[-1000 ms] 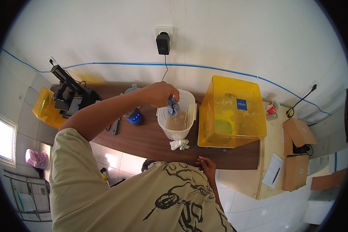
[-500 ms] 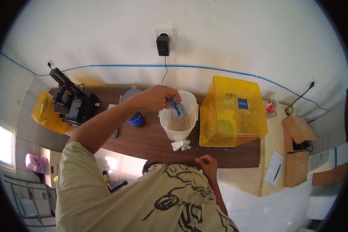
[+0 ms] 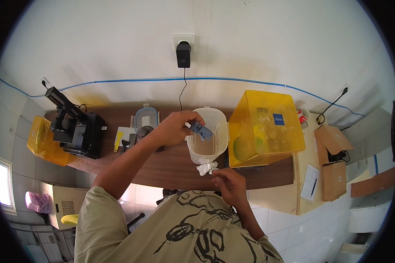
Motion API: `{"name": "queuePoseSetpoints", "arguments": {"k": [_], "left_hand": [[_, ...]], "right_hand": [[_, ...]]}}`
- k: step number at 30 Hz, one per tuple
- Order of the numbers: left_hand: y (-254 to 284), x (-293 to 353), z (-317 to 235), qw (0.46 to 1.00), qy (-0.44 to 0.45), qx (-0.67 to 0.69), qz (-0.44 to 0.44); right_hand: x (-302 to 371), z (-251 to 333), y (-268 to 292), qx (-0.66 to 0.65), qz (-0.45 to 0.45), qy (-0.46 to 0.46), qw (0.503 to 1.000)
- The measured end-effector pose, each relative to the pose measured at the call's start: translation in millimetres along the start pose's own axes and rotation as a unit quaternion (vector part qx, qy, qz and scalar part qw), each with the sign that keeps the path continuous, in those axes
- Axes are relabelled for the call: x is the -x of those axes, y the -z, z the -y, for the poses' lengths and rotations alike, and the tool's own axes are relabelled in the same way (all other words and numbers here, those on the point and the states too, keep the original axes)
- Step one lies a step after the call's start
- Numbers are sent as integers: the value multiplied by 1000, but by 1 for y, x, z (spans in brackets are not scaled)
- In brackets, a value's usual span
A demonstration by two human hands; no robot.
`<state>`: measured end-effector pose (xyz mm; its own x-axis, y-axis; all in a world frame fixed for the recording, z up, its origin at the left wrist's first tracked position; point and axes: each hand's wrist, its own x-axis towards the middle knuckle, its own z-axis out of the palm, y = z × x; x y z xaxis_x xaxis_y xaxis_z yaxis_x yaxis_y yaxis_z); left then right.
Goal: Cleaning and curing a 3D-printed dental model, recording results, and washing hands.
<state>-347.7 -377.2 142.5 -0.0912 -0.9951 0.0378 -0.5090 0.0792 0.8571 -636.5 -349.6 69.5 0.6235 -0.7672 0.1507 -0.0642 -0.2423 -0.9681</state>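
Note:
My left hand (image 3: 178, 127) reaches in from the left, closed on a small blue-grey knobbly piece (image 3: 202, 131) that looks like a printed model; its exact kind is unclear. The piece hangs over a translucent white tub (image 3: 205, 159) with thin sticks or lines and a brownish patch inside. Below the tub's near side lies a crumpled white tissue (image 3: 207, 168) on the brown table (image 3: 169, 162). Just right of the tissue, my right hand (image 3: 231, 186) is raised with bent fingers slightly apart and nothing visible in them.
Right of the tub stands a large yellow translucent cover (image 3: 267, 131). At left are a black 3D printer (image 3: 81, 131), a yellow bin (image 3: 41, 140), a yellow scraper (image 3: 118, 141) and a blue-rimmed lidded box (image 3: 145, 115). Cardboard boxes (image 3: 334, 179) and a paper sheet (image 3: 310, 182) lie farther right.
My right hand has risen from the table's edge toward the tissue. My left hand still holds the blue-grey piece over the tub, now turned differently. The view has shifted slightly.

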Motion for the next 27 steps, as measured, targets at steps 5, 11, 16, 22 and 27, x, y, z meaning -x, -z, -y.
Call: {"name": "queuePoseSetpoints", "arguments": {"k": [5,11,16,22,27], "left_hand": [[-1,9,4,999,4,33,-7],[4,16,8,998,-18,59,-31],[6,15,8,998,9,44,-48],[1,9,5,997,-9,27,-73],[-7,10,-27,980,-103,-47,-164]], "right_hand": [[-8,16,-15,22,15,11,1000],[-10,20,-27,35,22,39,998],[-5,22,-27,38,27,26,999],[1,17,-23,51,23,16,998],[3,17,-19,54,26,3,998]]}}
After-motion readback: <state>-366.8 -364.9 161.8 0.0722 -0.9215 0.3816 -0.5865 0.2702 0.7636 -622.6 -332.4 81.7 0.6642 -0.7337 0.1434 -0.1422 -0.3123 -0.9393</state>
